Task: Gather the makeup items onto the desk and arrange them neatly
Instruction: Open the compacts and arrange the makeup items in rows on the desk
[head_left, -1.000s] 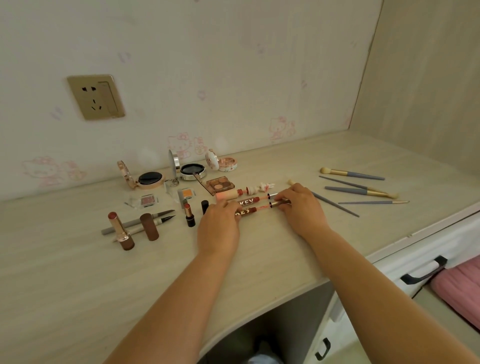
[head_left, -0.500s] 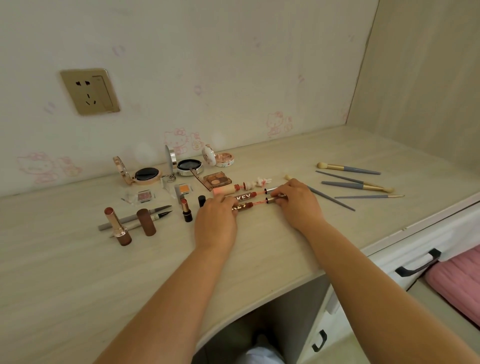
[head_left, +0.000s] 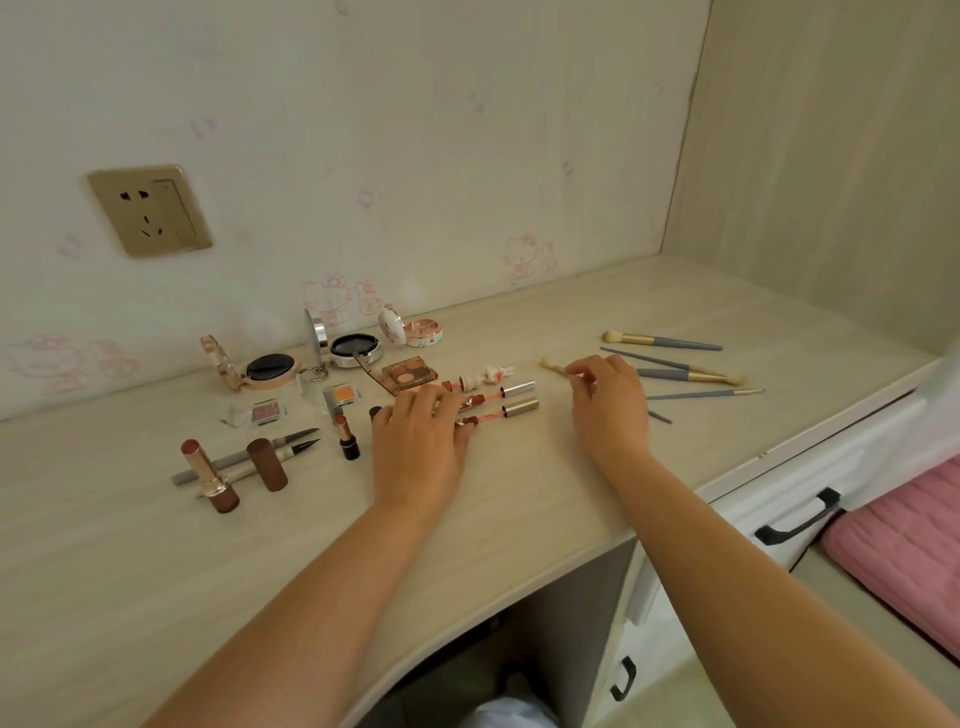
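Along the desk, from left: two lipsticks upright, liner pens flat, open compacts by the wall. Lip gloss tubes, centre, lying side by side; light, rigid, smooth, likely to roll; best taken mid-barrel. Left hand, palm down, fingers straight, resting on their near ends. Right hand, palm down, fingers curled over a thin brush; whether it pinches the handle cannot be told. Four more brushes far right; slender, light, bristles soft.
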